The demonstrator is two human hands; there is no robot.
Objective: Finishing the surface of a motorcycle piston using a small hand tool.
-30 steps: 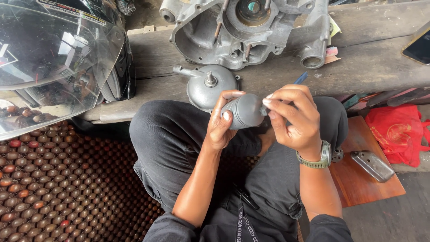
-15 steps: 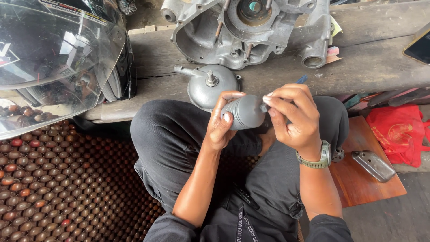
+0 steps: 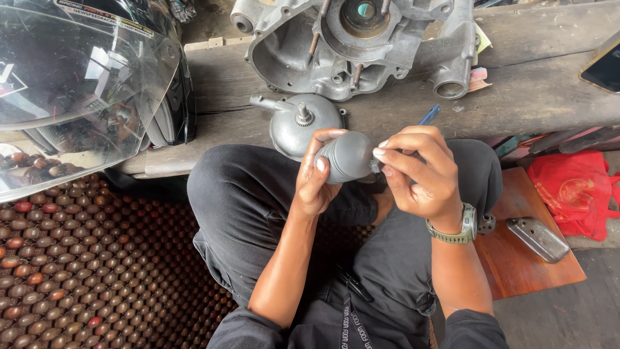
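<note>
I sit with my knees against a wooden bench point(image 3: 529, 90). My left hand point(image 3: 318, 174) wraps around a grey rubber grip point(image 3: 347, 157), a short rounded sleeve held level above my lap. My right hand point(image 3: 420, 171) pinches at the sleeve's right end, and a blue-handled tool point(image 3: 429, 115) sticks up from behind its fingers. A watch with an olive strap point(image 3: 460, 227) sits on my right wrist. Just beyond my hands, a round grey metal cover point(image 3: 294, 126) with a threaded stud lies on the bench.
A large bare aluminium engine case point(image 3: 361, 42) lies at the back of the bench. A helmet with a clear visor point(image 3: 71, 84) rests at the left. A wooden-bead mat point(image 3: 84, 271) covers the seat at the left. At the right are a red bag point(image 3: 575, 194), a brown board point(image 3: 523, 258) and a small metal part point(image 3: 537, 239).
Almost nothing differs. Both hands stay on the grey grip with only slight finger shifts at its right end.
</note>
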